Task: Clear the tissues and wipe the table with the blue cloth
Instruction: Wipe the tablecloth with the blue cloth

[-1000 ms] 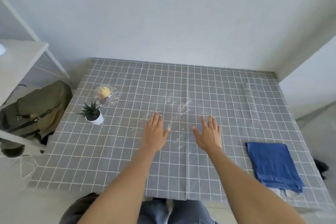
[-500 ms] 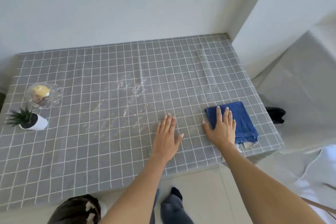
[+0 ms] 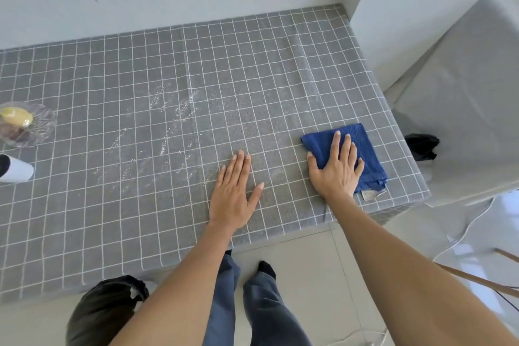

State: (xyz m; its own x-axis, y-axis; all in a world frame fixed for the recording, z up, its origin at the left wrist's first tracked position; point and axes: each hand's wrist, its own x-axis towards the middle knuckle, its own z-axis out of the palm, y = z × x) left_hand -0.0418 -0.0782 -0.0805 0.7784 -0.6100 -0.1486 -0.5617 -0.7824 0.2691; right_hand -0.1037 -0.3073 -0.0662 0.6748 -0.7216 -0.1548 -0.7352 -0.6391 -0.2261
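Observation:
A folded blue cloth (image 3: 365, 146) lies near the table's front right corner. My right hand (image 3: 335, 168) rests flat on its left half, fingers straight and spread, thumb on the tablecloth beside it. To its left my left hand (image 3: 234, 196) lies flat on the grey checked tablecloth (image 3: 252, 78) with straight fingers and holds nothing. White crumbs or specks (image 3: 165, 132) are scattered over the cloth's middle, left of my left hand. No tissues show on the table.
A glass dish (image 3: 36, 129) with a yellow thing in it and a white pot (image 3: 16, 170) stand at the left edge. A black bag (image 3: 104, 309) sits on the floor below the table's front edge. A grey-covered piece of furniture (image 3: 463, 98) stands to the right.
My view has swung right. My right hand moved from the table's middle onto the blue cloth and now lies further over it. My left hand stays flat on the tablecloth.

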